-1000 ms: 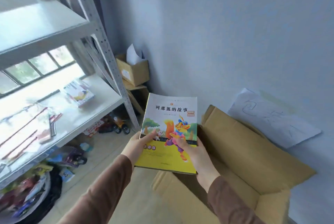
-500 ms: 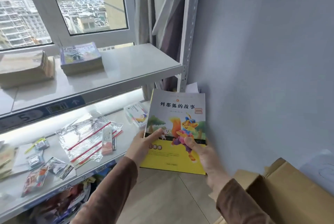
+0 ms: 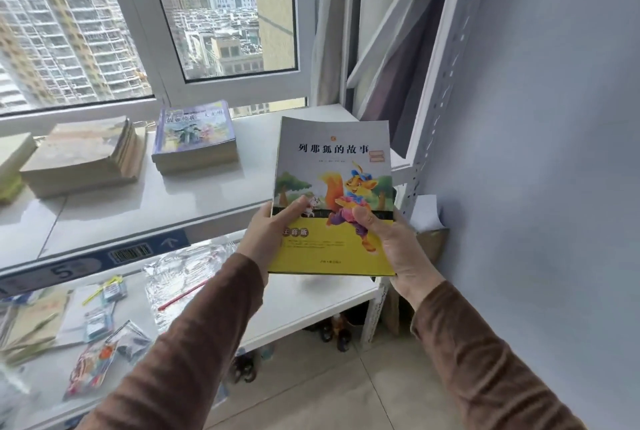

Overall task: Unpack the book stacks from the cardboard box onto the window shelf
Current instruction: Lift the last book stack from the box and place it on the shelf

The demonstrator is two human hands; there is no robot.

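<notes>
Landmark: window shelf (image 3: 145, 207), white, running under the window frame.

At the shelf's left edge, a yellowish pile of books (image 3: 10, 166), only partly in frame. Right of it on the shelf top, a brown stack of books (image 3: 85, 155), slightly fanned. Further right, a purple-covered stack (image 3: 195, 136), squared up, near the shelf's back edge. Right portion of the shelf top is bare.

Under the shelf, the lower board (image 3: 304, 298) carries small packets and a clear plastic bag (image 3: 183, 270).

Left hand (image 3: 266, 239): thumb curled over the front cover, remaining fingers hidden behind; grips the lower left edge of the book stack (image 3: 334, 197).

Book stack: several thin copies, grey and yellow cover with a cartoon fox, held upright and tilted slightly back, in the air in front of the shelf's right end. Not touching the shelf.

Right hand (image 3: 391, 242): thumb pressed on the cover at the fox's legs, palm and fingers wrapped under the lower right corner of the same book stack.

Right of the shelf, a perforated metal upright (image 3: 440, 83) against the blue-grey wall.
</notes>
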